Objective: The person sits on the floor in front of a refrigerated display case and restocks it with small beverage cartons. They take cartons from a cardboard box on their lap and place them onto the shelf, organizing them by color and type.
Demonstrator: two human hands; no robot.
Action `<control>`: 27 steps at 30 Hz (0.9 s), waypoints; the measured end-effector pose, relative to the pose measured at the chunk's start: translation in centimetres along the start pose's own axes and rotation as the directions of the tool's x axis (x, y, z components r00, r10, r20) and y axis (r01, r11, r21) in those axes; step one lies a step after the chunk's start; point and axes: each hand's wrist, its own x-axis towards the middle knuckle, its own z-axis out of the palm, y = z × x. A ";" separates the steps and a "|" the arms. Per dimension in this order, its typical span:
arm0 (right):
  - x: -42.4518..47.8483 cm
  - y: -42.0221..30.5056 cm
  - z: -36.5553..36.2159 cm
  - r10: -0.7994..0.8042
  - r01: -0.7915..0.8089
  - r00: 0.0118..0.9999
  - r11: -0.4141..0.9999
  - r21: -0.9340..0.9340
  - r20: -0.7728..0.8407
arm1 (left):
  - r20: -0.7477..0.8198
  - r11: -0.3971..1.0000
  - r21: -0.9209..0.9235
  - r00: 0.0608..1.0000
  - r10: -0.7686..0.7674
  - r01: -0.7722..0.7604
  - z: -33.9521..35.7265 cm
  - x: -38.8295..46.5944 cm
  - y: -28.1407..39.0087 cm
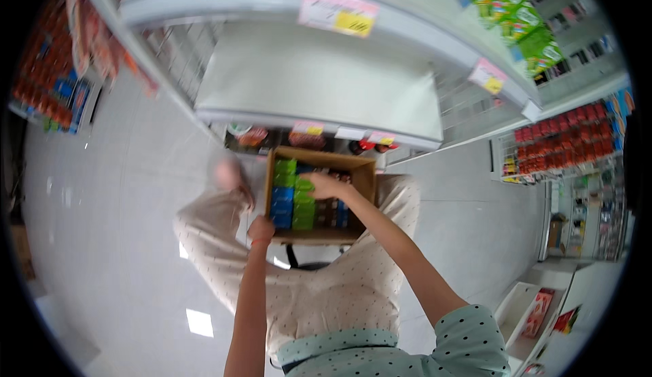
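A cardboard box (322, 153) stands between my knees in front of a store shelf. Inside it, small green packs (304, 215), blue packs (281, 208) and brown packs (324, 213) sit in rows. My left hand (262, 230) is closed on the box's near left edge, its fingers partly hidden. Reaching into the box from the right, my right hand (326, 185) has its fingertips at the green packs. Whether it grips one cannot be made out.
White shelf boards (316, 76) with price tags (338, 12) rise just ahead. Below them, packaged goods (306, 140) fill a low shelf. Green packages (514, 13) stand at upper right. Racks of red packs (565, 138) flank the aisle, which has a glossy tiled floor (127, 214).
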 end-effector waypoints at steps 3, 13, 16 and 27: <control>-8.1 -11.3 -10.2 -0.268 0.285 0.958 0.934 0.217 -0.102 | 0.058 1.000 -0.015 0.998 0.002 -0.002 -0.8 0.1 -0.1; -28.2 -17.2 -41.2 -0.579 -0.638 0.111 0.582 -0.505 -0.808 | -0.041 0.997 -0.044 0.997 0.062 -0.064 -1.6 -0.4 -0.1; -30.3 -11.6 -44.4 -0.475 -0.801 0.138 0.463 -0.380 -0.869 | -0.015 0.999 -0.032 0.999 0.039 -0.039 -2.1 -1.1 1.4; -33.2 -14.6 -33.3 -0.453 -0.609 -0.049 0.720 -0.333 -0.890 | -0.059 0.997 -0.038 0.996 0.065 -0.067 -3.7 -2.6 1.8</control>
